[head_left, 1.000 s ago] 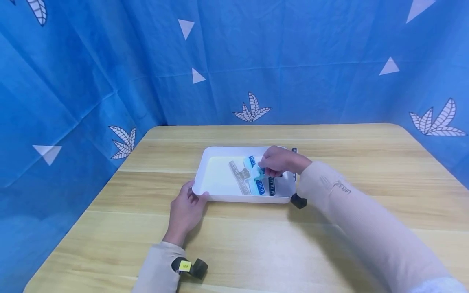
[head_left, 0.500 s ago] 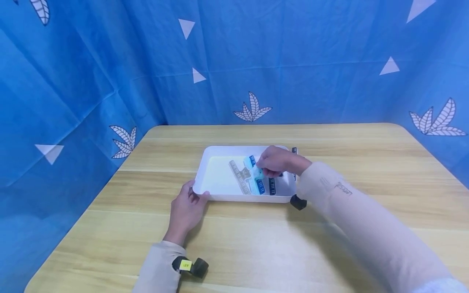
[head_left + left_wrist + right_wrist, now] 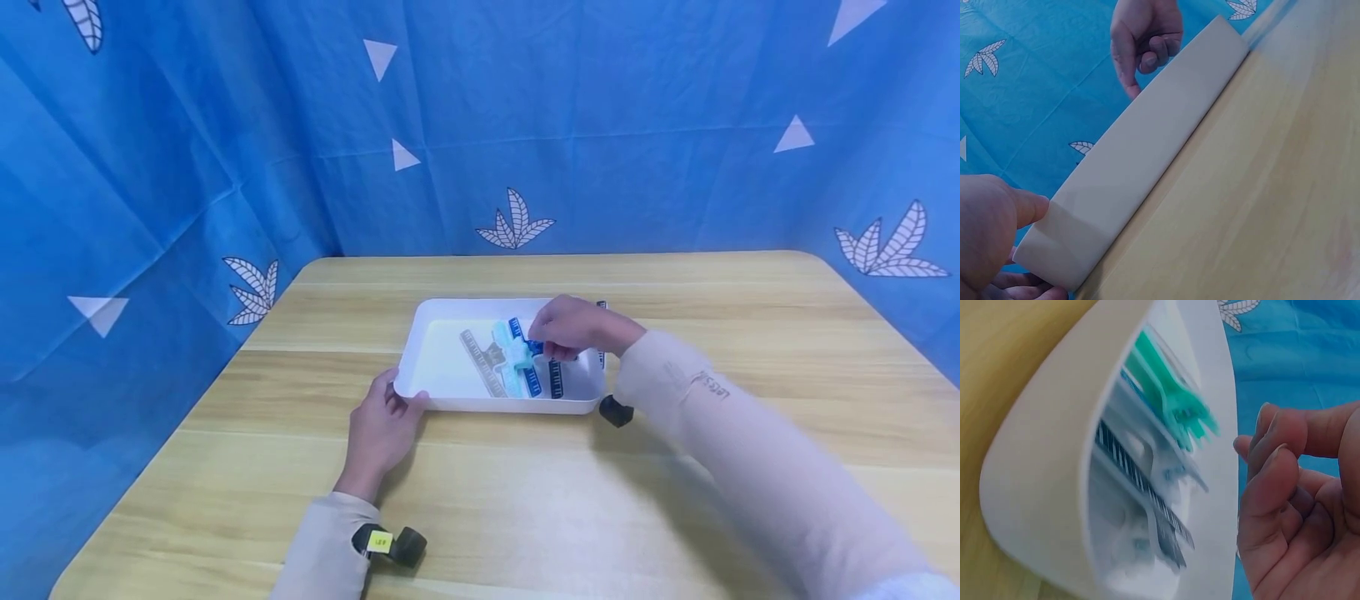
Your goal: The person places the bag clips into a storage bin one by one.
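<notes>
My left hand point(image 3: 384, 435) grips the near left corner of a white tray point(image 3: 450, 406), thumb on the rim. In the left wrist view, the thumb presses the tray's outer wall point(image 3: 1129, 162). My right hand point(image 3: 567, 327) is over the tray's right half, fingers loosely curled, with nothing visible between them in the right wrist view. Below it lie wide plastic clips with piano-key stripes: a teal clip point(image 3: 512, 367), a blue clip point(image 3: 532, 382) and a black clip point(image 3: 556, 379). A grey clip point(image 3: 483, 362) lies left of the teal one, partly overlapping it.
The tray stands on a wood-grain table point(image 3: 525, 500). Another striped black clip point(image 3: 602, 358) shows at the tray's right side, partly hidden by my right wrist. A blue curtain point(image 3: 637, 125) with leaf and triangle prints hangs behind the table.
The teal and grey clips have shifted slightly left in the tray. My right hand has come off the teal clip and moved a little right. The left hand stays on the corner.
</notes>
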Available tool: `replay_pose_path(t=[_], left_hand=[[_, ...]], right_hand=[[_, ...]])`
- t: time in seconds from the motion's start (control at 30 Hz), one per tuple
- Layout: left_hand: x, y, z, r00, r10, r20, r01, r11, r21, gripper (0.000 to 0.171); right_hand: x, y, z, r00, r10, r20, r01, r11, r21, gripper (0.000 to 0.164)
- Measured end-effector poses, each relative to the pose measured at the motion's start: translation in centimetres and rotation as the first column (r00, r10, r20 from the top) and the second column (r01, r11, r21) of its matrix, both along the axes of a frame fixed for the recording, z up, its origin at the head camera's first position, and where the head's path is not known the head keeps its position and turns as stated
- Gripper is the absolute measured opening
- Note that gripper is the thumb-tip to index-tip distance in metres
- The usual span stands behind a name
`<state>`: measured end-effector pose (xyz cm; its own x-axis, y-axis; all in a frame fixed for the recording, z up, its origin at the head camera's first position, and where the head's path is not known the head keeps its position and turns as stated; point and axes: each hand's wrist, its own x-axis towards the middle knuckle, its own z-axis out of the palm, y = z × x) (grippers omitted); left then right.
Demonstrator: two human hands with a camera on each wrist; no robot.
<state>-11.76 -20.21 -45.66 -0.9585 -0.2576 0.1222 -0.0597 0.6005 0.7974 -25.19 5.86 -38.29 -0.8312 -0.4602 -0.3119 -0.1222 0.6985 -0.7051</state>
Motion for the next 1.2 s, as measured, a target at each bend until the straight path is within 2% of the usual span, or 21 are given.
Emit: replay_pose_path(t=[0.5,0.7,0.97,1.2], left_hand=[[0.2,-0.1,0.2,1.0,-0.012,-0.007,0.012,1.0,-0.005,0.063],[0.2,0.0,0.2,1.0,-0.018,-0.012,0.018,1.0,-0.005,0.063],[0.2,0.0,0.1,1.0,-0.004,-0.004,0.004,1.0,-0.011,0.063],[0.1,0.2,0.0,1.0,-0.008,-0.007,0.008,1.0,-0.014,0.062]], right_hand=[[-0.3,3.9,0.0,0.999,-0.037,-0.004,0.037,0.999,-0.004,0.029],[-0.9,5.6,-0.3,0.996,-0.091,0.014,0.091,0.995,-0.031,0.028],[-2.0,7.5,-1.4,0.989,-0.148,0.026,0.149,0.987,-0.059,0.025],[-2.6,9.1,-2.2,0.972,-0.224,0.064,0.228,0.972,-0.059,0.026]])
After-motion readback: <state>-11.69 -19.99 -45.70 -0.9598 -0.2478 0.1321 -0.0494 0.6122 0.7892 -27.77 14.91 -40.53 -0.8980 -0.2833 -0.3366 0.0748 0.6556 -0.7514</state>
